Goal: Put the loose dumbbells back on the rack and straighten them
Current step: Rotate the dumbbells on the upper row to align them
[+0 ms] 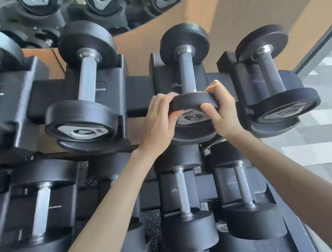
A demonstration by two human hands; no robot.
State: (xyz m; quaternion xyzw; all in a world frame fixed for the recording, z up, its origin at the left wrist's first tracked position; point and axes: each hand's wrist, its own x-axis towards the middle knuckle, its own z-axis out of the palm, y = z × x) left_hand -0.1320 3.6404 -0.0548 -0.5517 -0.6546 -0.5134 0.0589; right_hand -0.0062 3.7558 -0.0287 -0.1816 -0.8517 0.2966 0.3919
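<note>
1. The small black rubber-headed dumbbell with a knurled steel handle [186,67] lies on the top tier of the black metal rack [141,91]
2. The left hand [159,117] and the right hand [221,107] grip its near head, marked 2, from either side
3. A larger black dumbbell marked 4 [88,79] rests beside it

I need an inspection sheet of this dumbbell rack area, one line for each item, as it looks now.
Surface: black rack, two rows visible.
Job's things: dumbbell marked 2 lies in a top-row cradle; dumbbell marked 4 sits left of it.
Clutter: nothing seen.
Hands: left hand and right hand both grip the near head of the dumbbell marked 2.
Cables: nothing seen.
Surroundings: mirror above, wooden wall, grey floor at right.
</note>
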